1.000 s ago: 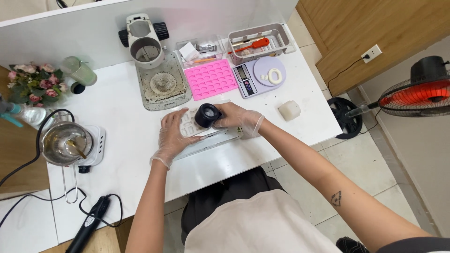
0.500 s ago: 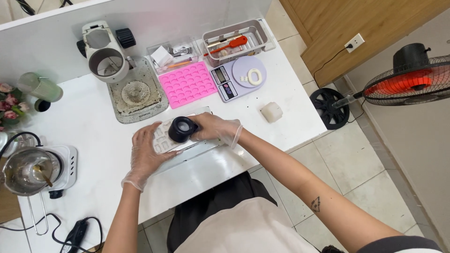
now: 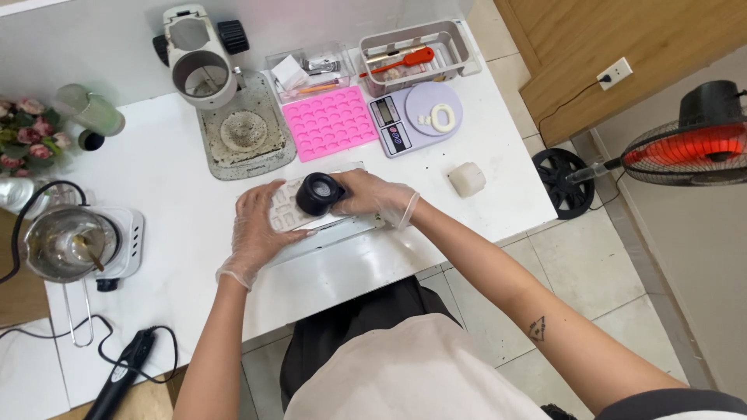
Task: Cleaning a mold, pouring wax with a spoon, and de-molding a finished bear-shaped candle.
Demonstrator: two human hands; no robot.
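Both my hands wear thin clear gloves. My right hand (image 3: 373, 197) grips a small black cup (image 3: 319, 194) and holds it tilted over a white mould (image 3: 286, 204) with square cavities. That mould lies on a flat metal tray (image 3: 342, 229) near the front of the white table (image 3: 179, 194). My left hand (image 3: 257, 225) rests flat on the mould's left side, fingers spread.
Behind are a pink silicone mould (image 3: 331, 123), a kitchen scale (image 3: 416, 120) with a white ring on it, a grey basket (image 3: 416, 56), a clear box, a microscope stand (image 3: 226, 93). A white block (image 3: 467, 179) sits right. A pot on a small hotplate (image 3: 70, 241) and flowers stand left; a fan (image 3: 685, 144) stands on the floor.
My hands keep the same hold on the cup and the mould. Only the camera view has shifted sideways and back.
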